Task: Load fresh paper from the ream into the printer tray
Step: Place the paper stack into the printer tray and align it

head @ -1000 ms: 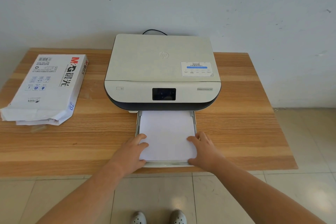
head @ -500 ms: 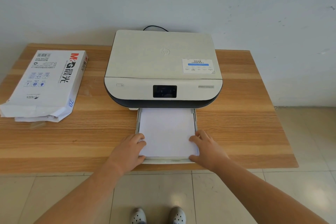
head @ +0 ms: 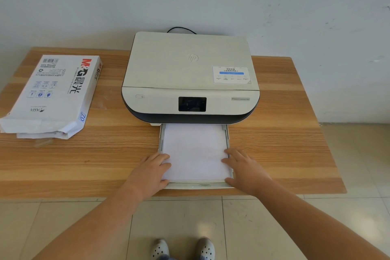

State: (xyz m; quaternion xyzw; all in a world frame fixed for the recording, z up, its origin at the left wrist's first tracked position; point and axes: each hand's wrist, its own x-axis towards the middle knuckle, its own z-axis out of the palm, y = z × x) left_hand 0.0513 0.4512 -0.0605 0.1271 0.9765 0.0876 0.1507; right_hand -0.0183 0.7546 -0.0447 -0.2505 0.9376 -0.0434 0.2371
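Note:
The beige printer (head: 190, 74) stands mid-table with its paper tray (head: 198, 185) pulled out toward me. A white paper stack (head: 195, 150) lies flat in the tray. My left hand (head: 150, 173) grips the tray's front left corner, fingers on the paper's edge, thumb at the front rim. My right hand (head: 245, 170) holds the front right corner the same way. The opened paper ream (head: 52, 95), a white wrapper with red lettering, lies at the table's left, apart from both hands.
The wooden table (head: 285, 143) ends just in front of the tray. A black cable (head: 181, 29) runs behind the printer by the wall. My feet (head: 182, 249) stand on a tiled floor below.
Both hands stay on the tray's front corners, with fingers shifted slightly. The view has tipped a little, and the tray's reach looks unchanged.

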